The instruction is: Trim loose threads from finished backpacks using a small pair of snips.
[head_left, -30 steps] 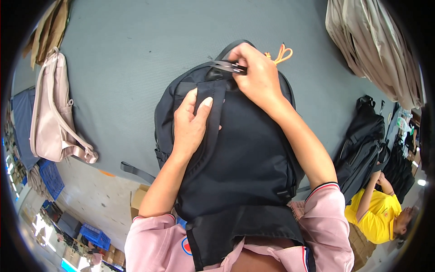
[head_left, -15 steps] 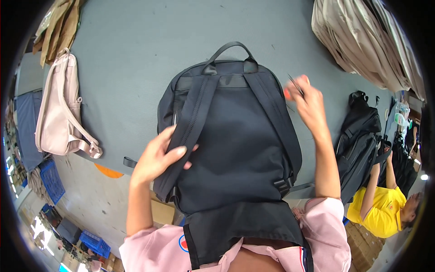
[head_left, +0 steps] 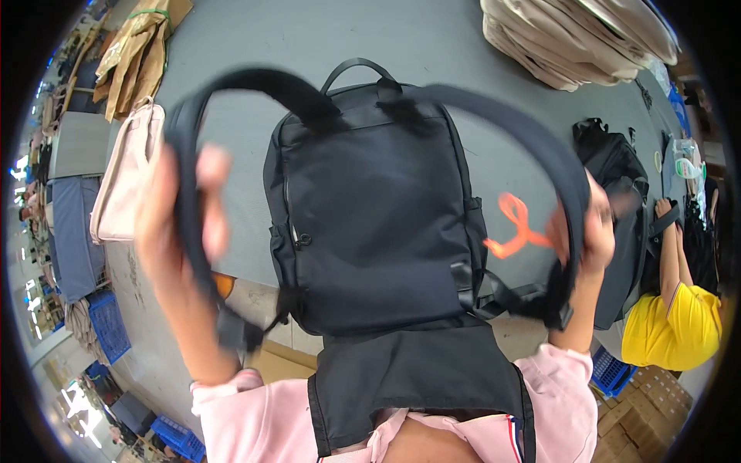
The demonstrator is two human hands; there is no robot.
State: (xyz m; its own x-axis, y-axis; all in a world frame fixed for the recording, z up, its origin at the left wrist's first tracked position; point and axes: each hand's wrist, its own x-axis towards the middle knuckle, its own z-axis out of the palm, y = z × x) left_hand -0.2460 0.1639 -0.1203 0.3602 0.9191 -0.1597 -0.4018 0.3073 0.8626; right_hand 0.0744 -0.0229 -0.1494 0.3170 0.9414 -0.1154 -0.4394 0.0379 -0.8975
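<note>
A black backpack (head_left: 378, 216) lies on the grey table, its back panel up and its top handle pointing away from me. My left hand (head_left: 166, 224), blurred, has its fingers round the left shoulder strap (head_left: 258, 81), which arches up and outward. On the other side, my right hand (head_left: 594, 231) grips the right shoulder strap (head_left: 525, 131), also pulled up and out. An orange ribbon loop (head_left: 513, 220) dangles beside my right hand. Whether the pointed metal tool seen earlier is still in that hand is hidden by blur.
The grey table (head_left: 255, 31) carries a pink backpack (head_left: 123, 185) at left, brown paper (head_left: 139, 58) behind it and stacked beige fabric pieces (head_left: 563, 38) at far right. Another black backpack (head_left: 617, 177) is at right, near a co-worker in yellow (head_left: 671, 328). Blue crates (head_left: 108, 324) stand below left.
Both hands have moved outward, lifting the shoulder straps off the back panel and spreading them apart. My right hand, earlier beside the bag with a pointed metal tool, now grips the right strap.
</note>
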